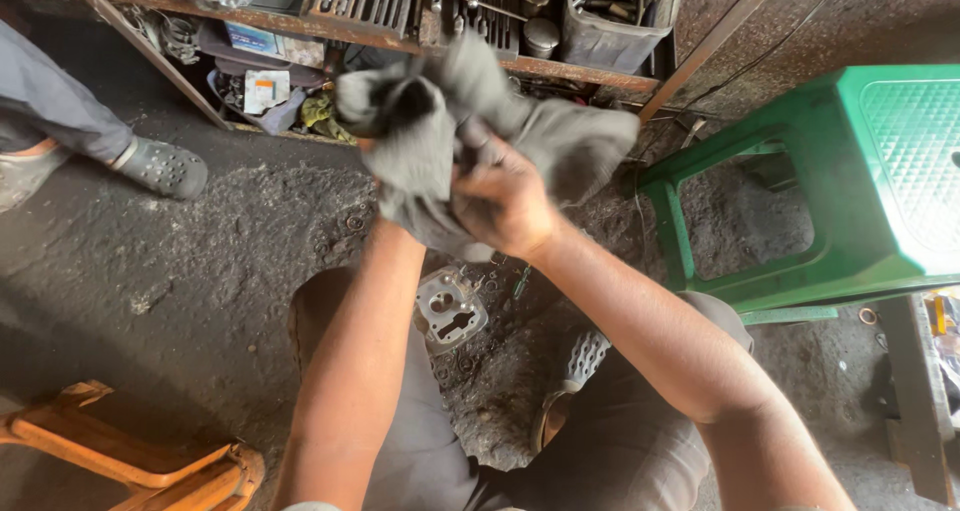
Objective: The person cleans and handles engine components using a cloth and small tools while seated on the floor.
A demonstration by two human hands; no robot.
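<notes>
We hold a crumpled grey rag (480,131) up in front of us, above the dirty floor (230,261). Our right hand (505,206) has its grip closed on the rag's lower right part. Our left hand (400,156) is wrapped inside the cloth, so we cannot tell how its grip stands. The rag's long axis runs left to right, its right end pointing toward the green plastic stool (860,191). Below our hands a metal engine part (452,311) lies flat on the floor. Far behind, a rusty tool shelf (400,21) holds wrenches.
</notes>
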